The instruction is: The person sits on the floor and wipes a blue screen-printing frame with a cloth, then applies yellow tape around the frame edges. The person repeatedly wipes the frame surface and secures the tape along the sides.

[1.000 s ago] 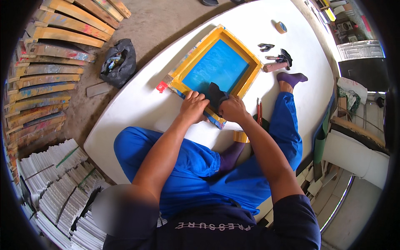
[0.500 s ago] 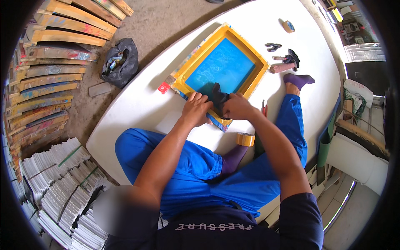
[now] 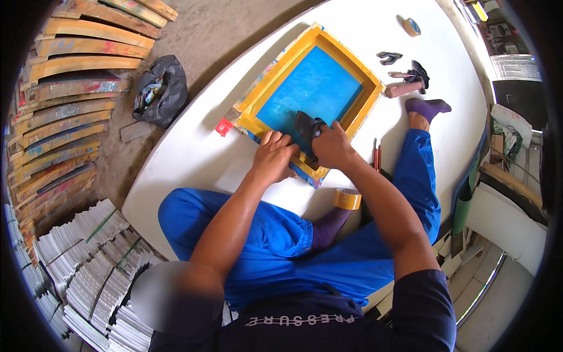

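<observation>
A silk-screen frame [image 3: 366, 108], its wooden sides lined with yellow tape, lies at a slant on the white surface in front of me. Blue mesh [image 3: 314, 88] fills it, with faint whitish streaks and a darker patch near its close end. My left hand [image 3: 273, 155] grips the near side of the frame, fingers curled over the edge and thumb below. In my right hand [image 3: 332, 145] is a crumpled black rag-like thing [image 3: 306, 126], held over the near corner and reaching onto the mesh. Whether it is cloth or plastic, I cannot tell.
A tape roll [image 3: 348, 199] rests by my ankle; red pencils [image 3: 377, 155] lie near my right leg. Farther right are another tape roll [image 3: 411, 27] and a pinkish roll [image 3: 403, 89] beside black scraps. Left stand a black bag [image 3: 170, 94], wooden frames [image 3: 82, 88] and stacked white sheets [image 3: 76, 240].
The black rag-like thing has shifted slightly between my right fingers, and that hand is turned a little differently. My left hand keeps its grip on the frame. The whole view has moved slightly.
</observation>
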A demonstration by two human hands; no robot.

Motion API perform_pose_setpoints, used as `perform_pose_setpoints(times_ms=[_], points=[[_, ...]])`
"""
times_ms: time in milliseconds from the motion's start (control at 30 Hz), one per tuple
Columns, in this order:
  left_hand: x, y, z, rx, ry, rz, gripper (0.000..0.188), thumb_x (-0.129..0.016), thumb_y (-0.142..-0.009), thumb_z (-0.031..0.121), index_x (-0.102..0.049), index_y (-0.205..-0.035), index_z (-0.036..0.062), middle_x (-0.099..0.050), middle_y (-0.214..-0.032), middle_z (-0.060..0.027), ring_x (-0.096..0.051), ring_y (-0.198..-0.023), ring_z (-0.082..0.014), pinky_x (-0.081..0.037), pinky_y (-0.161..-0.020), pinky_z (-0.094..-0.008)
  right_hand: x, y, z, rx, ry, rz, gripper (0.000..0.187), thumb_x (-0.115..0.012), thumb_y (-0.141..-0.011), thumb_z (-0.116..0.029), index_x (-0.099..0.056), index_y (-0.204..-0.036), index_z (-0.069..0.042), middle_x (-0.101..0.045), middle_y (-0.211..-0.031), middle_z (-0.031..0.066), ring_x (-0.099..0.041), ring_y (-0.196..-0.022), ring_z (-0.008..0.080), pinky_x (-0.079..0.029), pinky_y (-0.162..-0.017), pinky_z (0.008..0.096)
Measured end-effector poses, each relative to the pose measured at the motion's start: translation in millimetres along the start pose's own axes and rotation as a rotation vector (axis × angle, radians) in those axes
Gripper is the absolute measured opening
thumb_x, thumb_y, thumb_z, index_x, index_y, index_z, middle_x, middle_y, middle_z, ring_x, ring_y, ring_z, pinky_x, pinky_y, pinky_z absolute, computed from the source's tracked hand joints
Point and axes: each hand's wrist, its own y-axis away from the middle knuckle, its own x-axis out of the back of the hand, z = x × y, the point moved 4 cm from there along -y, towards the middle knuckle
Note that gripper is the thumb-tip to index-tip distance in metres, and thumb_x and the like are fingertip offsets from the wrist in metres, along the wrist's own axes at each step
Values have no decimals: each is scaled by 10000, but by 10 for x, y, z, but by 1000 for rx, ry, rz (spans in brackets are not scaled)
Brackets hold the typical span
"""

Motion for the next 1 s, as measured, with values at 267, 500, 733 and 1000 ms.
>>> perform_pose_setpoints(times_ms=[267, 500, 733, 1000], points=[[12, -34, 17, -16, -4, 13, 550, -1003, -512, 358, -754, -968, 176, -637, -1026, -16, -562, -1115, -244, -392, -1045, -393, -88, 26, -104, 43, -8, -40, 145, -678, -849, -210, -803, -848, -136, -761, -940, 53, -668, -1078, 236, -453, -885, 416], [0, -61, 4, -17, -24, 26, 531, -1004, -503, 364, -752, -935, 185, -639, -1013, -8, -561, -1108, -239, -391, -1047, -395, -286, -1, -17, 5, -310, 133, 108, -716, -825, -208, -823, -833, -222, -755, -899, 23, -644, -1067, 236, -464, -911, 409], [15, -41, 14, 29, 25, -42, 535, -993, -514, 373, -764, -958, 181, -636, -1034, -10, -549, -1141, -243, -364, -1097, -412, -120, 138, 326, 57, -410, 355, 89, -751, -791, -244, -834, -815, -264, -751, -876, 20, -645, -1059, 236, -453, -1014, 437], [31, -50, 36, 27, -4, -45, 504, -987, -532, 341, -775, -955, 168, -640, -1037, -17, -545, -1163, -260, -349, -1116, -425, -335, -132, 30, 90, -361, 315, 88, -778, -762, -182, -790, -842, -146, -735, -840, 54, -681, -967, 281, -529, -934, 417]])
